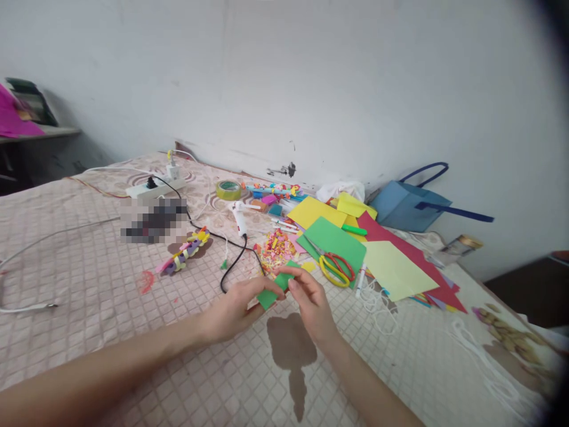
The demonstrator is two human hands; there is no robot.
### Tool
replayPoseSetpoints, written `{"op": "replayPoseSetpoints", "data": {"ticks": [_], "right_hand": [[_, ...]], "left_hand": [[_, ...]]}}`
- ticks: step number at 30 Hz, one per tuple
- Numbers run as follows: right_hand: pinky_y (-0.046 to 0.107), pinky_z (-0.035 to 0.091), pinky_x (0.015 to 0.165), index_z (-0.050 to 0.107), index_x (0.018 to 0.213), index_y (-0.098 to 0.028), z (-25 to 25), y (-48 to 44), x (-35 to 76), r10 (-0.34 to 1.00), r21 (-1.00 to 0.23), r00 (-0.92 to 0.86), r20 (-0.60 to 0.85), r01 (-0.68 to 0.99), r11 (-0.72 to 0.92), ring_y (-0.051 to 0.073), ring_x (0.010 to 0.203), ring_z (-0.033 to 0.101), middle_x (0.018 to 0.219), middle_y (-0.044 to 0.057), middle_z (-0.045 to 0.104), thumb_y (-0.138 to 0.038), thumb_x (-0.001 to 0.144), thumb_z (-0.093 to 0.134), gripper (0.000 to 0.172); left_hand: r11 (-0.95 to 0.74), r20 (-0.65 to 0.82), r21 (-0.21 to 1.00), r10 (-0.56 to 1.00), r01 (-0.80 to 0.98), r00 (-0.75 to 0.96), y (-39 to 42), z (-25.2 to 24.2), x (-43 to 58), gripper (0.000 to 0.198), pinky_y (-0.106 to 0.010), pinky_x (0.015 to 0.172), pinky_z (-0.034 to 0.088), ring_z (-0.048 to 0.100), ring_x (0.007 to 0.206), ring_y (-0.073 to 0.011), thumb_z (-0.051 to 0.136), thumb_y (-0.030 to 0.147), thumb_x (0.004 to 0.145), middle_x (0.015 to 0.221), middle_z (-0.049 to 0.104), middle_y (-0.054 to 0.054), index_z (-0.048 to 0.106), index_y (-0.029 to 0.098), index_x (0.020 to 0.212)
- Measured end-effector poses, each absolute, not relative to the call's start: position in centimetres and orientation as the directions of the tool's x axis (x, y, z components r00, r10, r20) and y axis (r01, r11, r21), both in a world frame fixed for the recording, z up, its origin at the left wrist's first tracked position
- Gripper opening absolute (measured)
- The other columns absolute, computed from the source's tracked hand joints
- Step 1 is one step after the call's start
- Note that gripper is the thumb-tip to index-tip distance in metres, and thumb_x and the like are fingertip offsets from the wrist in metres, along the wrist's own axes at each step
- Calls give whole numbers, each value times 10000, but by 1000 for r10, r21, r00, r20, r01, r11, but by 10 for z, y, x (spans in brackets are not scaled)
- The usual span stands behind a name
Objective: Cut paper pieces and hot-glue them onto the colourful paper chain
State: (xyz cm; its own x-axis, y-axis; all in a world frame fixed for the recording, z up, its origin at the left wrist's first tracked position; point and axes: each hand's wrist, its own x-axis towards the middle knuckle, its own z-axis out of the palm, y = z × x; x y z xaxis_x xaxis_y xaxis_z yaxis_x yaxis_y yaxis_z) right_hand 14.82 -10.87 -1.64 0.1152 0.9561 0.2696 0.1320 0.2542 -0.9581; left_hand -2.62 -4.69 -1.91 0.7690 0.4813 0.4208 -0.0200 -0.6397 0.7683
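A small green paper strip (268, 298) is held between both hands above the quilted bedspread. My left hand (237, 305) pinches its lower left part, fingers closed over it. At the strip's upper right end, my right hand (312, 302) grips it between thumb and fingers. Just beyond the hands lies a pile of small colourful paper bits (276, 248). Scissors with red and yellow handles (336, 268) rest on a green sheet (331, 237) to the right. A white glue gun (240, 219) stands behind the hands, its black cord curving toward them.
A decorated purple and yellow craft piece (182, 255) lies left, near a white power strip (153, 187). Yellow tape (228, 190) sits at the back. Coloured sheets, white string (377, 308) and a blue bag (411, 204) are on the right.
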Motion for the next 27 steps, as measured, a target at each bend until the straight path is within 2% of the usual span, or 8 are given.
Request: {"op": "replayPoseSetpoints", "data": {"ticks": [2, 6, 9, 13, 18, 24, 27], "right_hand": [[280, 463, 697, 637, 1051, -279, -16, -108, 149, 949, -952, 132, 285, 152, 265, 167, 786, 582, 967, 21, 659, -347, 893, 506, 216], [295, 446, 774, 645, 1055, -270, -13, -109, 150, 940, -933, 133, 314, 229, 279, 178, 849, 582, 999, 27, 658, -331, 907, 485, 226], [291, 446, 778, 633, 1084, -278, -10, -111, 149, 947, -926, 95, 307, 260, 274, 170, 832, 587, 1015, 24, 656, -326, 923, 455, 244], [295, 451, 784, 620, 1116, -271, -8, -114, 145, 946, -907, 44, 321, 302, 293, 163, 796, 588, 1046, 32, 649, -332, 942, 408, 281], [306, 424, 870, 614, 1135, -265, -10, -115, 144, 943, -897, 11, 332, 314, 312, 185, 977, 560, 1083, 38, 639, -330, 954, 381, 302], [340, 456, 817, 582, 1168, -279, -18, -112, 147, 943, -920, 61, 326, 249, 302, 171, 814, 574, 1091, 45, 624, -375, 954, 363, 321], [356, 463, 813, 571, 1169, -283, -22, -112, 150, 941, -937, 130, 313, 207, 283, 194, 882, 582, 1082, 50, 621, -410, 942, 378, 324]], "left_hand": [[-563, 388, 826, 556, -10, 735, -48, -19, -26, 202, -275, 786, 471, 589, 884, -155, 470, 84, 831, 955, 621, -57, 550, 179, 991], [-426, 319, 904, 607, -41, 728, -47, -17, -23, 86, -274, 756, 463, 583, 839, -154, 514, 192, 859, 893, 618, -55, 589, 160, 884], [-271, 253, 958, 638, -95, 728, -47, -17, -20, 111, -276, 741, 454, 571, 814, -153, 580, 254, 832, 860, 612, -53, 595, 145, 816], [15, 127, 981, 694, -191, 708, -47, -22, -15, 193, -226, 629, 432, 536, 673, -103, 669, 281, 764, 719, 572, 3, 541, 141, 732], [264, -64, 949, 693, -170, 718, -48, -25, -12, 267, -237, 643, 461, 581, 637, -101, 729, 298, 698, 658, 622, 3, 520, 132, 703], [303, -119, 938, 735, -166, 667, -47, -22, -13, 300, -234, 622, 476, 615, 625, -111, 723, 337, 700, 650, 649, -3, 503, 136, 734], [286, -117, 946, 736, -150, 666, -47, -22, -13, 300, -243, 621, 474, 618, 628, -119, 721, 337, 702, 645, 633, 7, 501, 137, 738]]}}
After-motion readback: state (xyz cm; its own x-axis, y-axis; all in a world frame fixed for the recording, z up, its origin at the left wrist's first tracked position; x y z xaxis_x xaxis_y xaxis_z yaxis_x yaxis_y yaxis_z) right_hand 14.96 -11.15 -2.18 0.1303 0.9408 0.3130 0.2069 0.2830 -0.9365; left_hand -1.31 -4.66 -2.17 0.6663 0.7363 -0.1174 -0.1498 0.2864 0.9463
